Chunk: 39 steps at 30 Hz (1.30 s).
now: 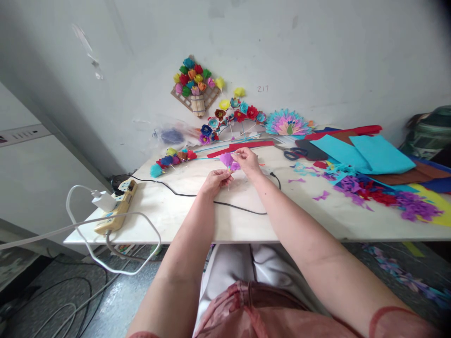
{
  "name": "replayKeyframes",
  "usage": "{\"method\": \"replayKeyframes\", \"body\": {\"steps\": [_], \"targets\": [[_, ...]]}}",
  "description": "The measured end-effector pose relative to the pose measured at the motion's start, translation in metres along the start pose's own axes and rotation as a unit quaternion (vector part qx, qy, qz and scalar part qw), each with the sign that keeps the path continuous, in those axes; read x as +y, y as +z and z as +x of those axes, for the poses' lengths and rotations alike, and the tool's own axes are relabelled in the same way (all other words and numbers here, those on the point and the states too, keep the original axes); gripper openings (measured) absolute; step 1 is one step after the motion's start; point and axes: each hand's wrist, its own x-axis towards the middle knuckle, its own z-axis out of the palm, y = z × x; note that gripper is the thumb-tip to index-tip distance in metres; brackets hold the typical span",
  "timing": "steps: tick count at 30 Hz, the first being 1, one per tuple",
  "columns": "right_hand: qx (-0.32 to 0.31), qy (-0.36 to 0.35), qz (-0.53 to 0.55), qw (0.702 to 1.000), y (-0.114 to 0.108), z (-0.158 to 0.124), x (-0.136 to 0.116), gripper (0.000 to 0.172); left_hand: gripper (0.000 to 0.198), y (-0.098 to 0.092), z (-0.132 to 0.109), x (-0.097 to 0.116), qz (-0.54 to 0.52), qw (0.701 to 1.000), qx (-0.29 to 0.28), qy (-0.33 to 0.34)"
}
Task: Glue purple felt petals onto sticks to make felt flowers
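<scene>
A purple paper flower (226, 160) is held up over the middle of the table, with a thin stem below it. My left hand (215, 182) is closed on the stem, under the petals. At the flower's right side my right hand (245, 161) pinches a petal between thumb and fingers. Another small purple piece shows between the two hands, partly hidden by the fingers. Behind them lie red paper strips (260, 144). Scissors (295, 153) with dark handles rest to the right of my right hand.
A black cable (239, 208) crosses the table beneath my forearms. A power strip (118, 211) with a white charger sits at the left edge. Finished flowers (171, 159) lie at the back left. Coloured paper sheets (384, 155) and purple scraps (419, 205) cover the right side.
</scene>
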Motion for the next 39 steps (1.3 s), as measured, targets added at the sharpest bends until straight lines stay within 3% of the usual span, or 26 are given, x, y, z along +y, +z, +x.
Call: {"method": "replayKeyframes", "body": {"steps": [8,16,19,25,34,39], "targets": [[0.031,-0.04,-0.096,0.994,-0.006,0.003,-0.001,0.03,0.036,0.002,-0.001,0.002,-0.002,1.0,0.013,-0.003],[-0.033,-0.094,-0.209,0.973,-0.006,-0.001,-0.005,0.021,0.036,-0.001,0.002,-0.002,-0.001,0.999,0.032,0.006],[-0.047,-0.099,-0.175,0.978,-0.004,-0.003,-0.007,0.015,0.036,-0.002,0.003,-0.003,0.008,0.999,0.036,0.016],[-0.068,-0.032,-0.062,0.995,-0.003,-0.006,-0.013,0.015,0.037,0.001,0.003,-0.001,0.027,0.997,0.065,0.026],[-0.099,-0.028,-0.061,0.993,-0.002,-0.003,-0.007,0.018,0.036,0.001,0.004,-0.003,0.061,0.994,0.074,0.046],[-0.103,0.009,-0.045,0.994,0.0,-0.005,-0.01,0.018,0.036,0.003,0.003,0.0,0.083,0.991,0.089,0.058]]}}
